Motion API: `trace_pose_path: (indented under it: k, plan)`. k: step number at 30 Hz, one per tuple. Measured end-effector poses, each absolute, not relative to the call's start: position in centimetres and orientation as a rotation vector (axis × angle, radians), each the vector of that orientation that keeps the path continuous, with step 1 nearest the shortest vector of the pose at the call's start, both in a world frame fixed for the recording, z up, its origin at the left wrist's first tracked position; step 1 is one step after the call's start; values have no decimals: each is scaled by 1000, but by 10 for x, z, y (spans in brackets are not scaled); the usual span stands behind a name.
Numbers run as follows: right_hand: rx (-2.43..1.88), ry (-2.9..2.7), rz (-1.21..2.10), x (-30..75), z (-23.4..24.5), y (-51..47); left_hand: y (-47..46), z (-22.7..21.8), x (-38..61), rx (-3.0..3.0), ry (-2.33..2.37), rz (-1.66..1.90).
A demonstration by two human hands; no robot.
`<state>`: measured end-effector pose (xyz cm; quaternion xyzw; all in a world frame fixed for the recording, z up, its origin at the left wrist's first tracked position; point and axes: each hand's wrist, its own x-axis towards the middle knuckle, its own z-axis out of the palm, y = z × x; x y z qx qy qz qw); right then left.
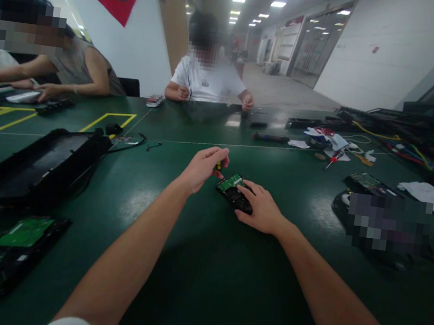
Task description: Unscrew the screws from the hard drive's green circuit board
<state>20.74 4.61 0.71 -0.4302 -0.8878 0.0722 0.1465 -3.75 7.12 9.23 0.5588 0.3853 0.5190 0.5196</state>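
Note:
A small black hard drive (233, 190) with a green circuit board on top lies on the green table (195, 266) in front of me. My right hand (259, 208) rests on its near right end, fingers curled over the edge, holding it in place. My left hand (203, 167) hovers just left of the drive, closed around a small tool with a yellow and black handle (218, 165), its tip pointing down at the circuit board.
Another drive with a green board (13, 253) lies at the near left, beside a large black case (32, 170). More boards, a red-handled screwdriver (333, 159), papers and cables crowd the right side. Two people sit across the table at work.

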Motion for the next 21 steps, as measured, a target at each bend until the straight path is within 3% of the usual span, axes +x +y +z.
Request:
trace_pose_path:
  k: [12, 21]
  plan:
    - [-1211, -2535, 177, 209, 3, 47, 65, 95, -38, 1328, 833, 1068]
    - [-1243, -2548, 206, 209, 5, 46, 71, 93, -42, 1199, 876, 1186]
